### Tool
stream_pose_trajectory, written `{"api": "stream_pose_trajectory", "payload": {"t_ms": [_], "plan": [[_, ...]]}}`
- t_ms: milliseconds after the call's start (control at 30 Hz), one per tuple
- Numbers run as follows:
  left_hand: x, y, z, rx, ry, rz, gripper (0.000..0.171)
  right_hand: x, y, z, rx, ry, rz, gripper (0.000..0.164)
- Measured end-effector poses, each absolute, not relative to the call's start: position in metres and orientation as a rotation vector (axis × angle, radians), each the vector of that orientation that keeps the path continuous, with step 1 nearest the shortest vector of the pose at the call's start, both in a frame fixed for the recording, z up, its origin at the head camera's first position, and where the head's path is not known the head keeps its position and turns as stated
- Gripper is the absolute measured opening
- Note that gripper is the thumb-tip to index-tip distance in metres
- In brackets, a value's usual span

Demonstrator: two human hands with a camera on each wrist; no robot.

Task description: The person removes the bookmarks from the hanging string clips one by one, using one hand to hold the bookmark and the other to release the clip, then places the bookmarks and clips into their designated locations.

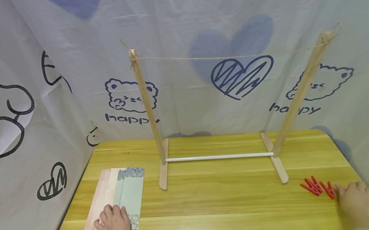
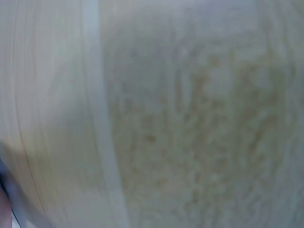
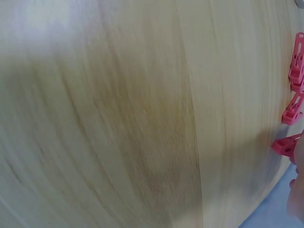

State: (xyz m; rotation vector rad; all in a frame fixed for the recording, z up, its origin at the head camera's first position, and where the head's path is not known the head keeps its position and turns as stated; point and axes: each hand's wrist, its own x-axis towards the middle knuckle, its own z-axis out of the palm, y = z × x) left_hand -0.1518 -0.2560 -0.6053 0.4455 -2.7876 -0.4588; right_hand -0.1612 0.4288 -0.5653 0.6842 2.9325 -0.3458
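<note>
My left hand (image 1: 113,225) rests with relaxed fingers on the lower part of overlapping patterned sheets. The pale green-blue sheet (image 1: 130,198) has floral bands at both ends. Beside it lie a cream sheet (image 1: 110,185) and a pink sheet (image 1: 97,199). My right hand (image 1: 358,200) lies at the table's right side, thumb close to several small red clothespins (image 1: 312,186). In the right wrist view, my fingers (image 3: 297,202) overlap one red clothespin (image 3: 286,145); I cannot tell whether they grip it. More red clothespins (image 3: 297,64) lie above it there.
A wooden stand (image 1: 149,108) rises at the back, with a thin string (image 1: 193,56) between its posts and a white rod (image 1: 219,157) low across them. Its feet (image 1: 278,168) sit on the wood-grain table (image 1: 219,205). Printed curtains (image 1: 186,102) hang behind and alongside.
</note>
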Motion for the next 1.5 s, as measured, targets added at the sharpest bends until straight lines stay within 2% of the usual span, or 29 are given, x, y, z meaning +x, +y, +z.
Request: {"api": "stream_pose_trajectory", "payload": {"t_ms": [367, 1500], "plan": [[-0.153, -0.256, -0.607, 0.468, -2.794, -0.428, 0.030, -0.164, 0.426, -0.574, 0.758, 2.835, -0.314, 0.090], [-0.158, -0.252, -0.603, 0.492, -2.840, -0.379, 0.032, -0.164, 0.412, -0.577, 0.810, 2.909, -0.303, 0.080]]}}
